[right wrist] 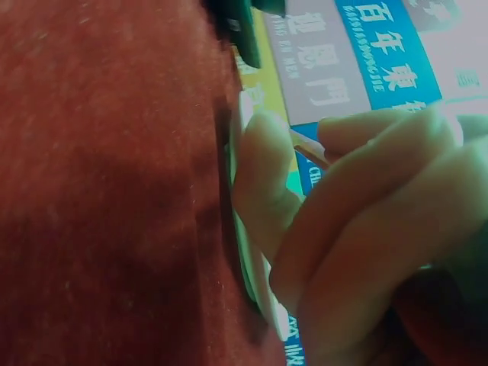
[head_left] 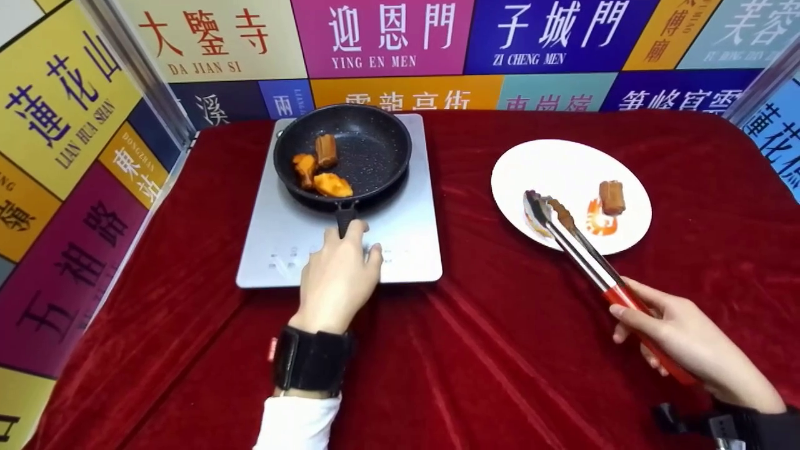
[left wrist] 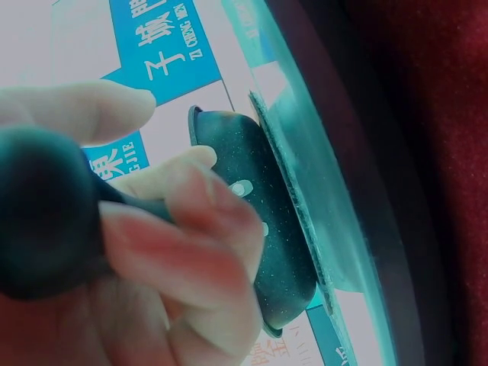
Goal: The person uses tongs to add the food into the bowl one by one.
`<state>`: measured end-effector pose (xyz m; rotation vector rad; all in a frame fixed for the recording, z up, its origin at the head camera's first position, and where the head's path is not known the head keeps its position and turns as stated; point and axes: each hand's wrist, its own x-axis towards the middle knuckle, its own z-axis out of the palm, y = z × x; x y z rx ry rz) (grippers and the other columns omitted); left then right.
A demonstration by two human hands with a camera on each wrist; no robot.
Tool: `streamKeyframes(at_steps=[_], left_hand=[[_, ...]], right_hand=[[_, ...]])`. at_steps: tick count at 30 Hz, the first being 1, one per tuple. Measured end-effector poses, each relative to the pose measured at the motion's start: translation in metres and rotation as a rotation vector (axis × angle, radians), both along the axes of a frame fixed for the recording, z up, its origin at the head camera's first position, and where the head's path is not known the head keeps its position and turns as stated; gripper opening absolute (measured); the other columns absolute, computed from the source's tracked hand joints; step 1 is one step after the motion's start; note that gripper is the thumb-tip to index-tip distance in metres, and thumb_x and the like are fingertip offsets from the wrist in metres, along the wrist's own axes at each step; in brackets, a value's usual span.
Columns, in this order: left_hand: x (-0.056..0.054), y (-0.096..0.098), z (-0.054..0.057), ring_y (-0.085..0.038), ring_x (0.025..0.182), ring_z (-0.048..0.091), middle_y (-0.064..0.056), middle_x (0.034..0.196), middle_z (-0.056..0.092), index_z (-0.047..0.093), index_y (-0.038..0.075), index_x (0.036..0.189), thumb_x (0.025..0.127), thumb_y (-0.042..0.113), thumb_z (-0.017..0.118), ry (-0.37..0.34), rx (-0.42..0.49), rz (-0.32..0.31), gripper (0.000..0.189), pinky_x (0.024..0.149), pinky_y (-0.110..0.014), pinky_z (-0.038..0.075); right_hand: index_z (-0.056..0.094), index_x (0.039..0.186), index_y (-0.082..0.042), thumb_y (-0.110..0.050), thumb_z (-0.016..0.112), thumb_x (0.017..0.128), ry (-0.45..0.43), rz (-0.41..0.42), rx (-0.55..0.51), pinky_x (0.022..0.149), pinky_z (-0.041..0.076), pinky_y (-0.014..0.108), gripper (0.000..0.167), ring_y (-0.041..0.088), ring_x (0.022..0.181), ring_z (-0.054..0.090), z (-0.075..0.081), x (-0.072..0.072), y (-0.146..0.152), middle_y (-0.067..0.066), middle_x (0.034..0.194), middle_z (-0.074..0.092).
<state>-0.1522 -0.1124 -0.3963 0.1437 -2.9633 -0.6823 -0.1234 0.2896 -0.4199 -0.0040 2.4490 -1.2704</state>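
Observation:
In the head view my left hand grips the black handle of a frying pan. Inside the pan lie a brown ridged food piece, a golden piece like a small drumstick and a flatter golden piece. My right hand holds metal tongs by their red handle. The tong tips are spread over the left part of a white plate; whether anything lies between them is unclear. Another brown ridged piece rests on the plate's right side, beside an orange shrimp print.
Beneath the pan is a flat silver cooktop. Dark red cloth covers the table and has folds along the front. Colourful panels with Chinese lettering stand behind the table and at its sides.

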Motion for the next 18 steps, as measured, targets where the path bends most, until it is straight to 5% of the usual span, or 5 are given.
streamKeyframes(at_steps=[11, 18], left_hand=[[0.000, 0.001, 0.000, -0.031, 0.071, 0.057, -0.014, 0.110, 0.050, 0.049, 0.020, 0.122, 0.088, 0.038, 0.048, 0.011, 0.000, 0.000, 0.037, 0.056, -0.041, 0.045], [0.001, 0.001, 0.001, -0.031, 0.068, 0.056, -0.014, 0.109, 0.050, 0.049, 0.020, 0.122, 0.089, 0.037, 0.047, 0.012, -0.007, 0.005, 0.037, 0.055, -0.040, 0.044]], right_hand=[[0.029, 0.138, -0.028, -0.044, 0.049, 0.088, 0.159, 0.083, 0.355, 0.035, 0.042, 0.034, 0.056, 0.019, 0.036, 0.050, 0.010, 0.010, -0.012, 0.005, 0.070, 0.061], [0.027, 0.139, -0.020, -0.040, 0.049, 0.089, 0.145, 0.127, 0.413, 0.035, 0.042, 0.033, 0.058, 0.017, 0.036, 0.050, 0.021, 0.005, -0.015, 0.002, 0.068, 0.061]])
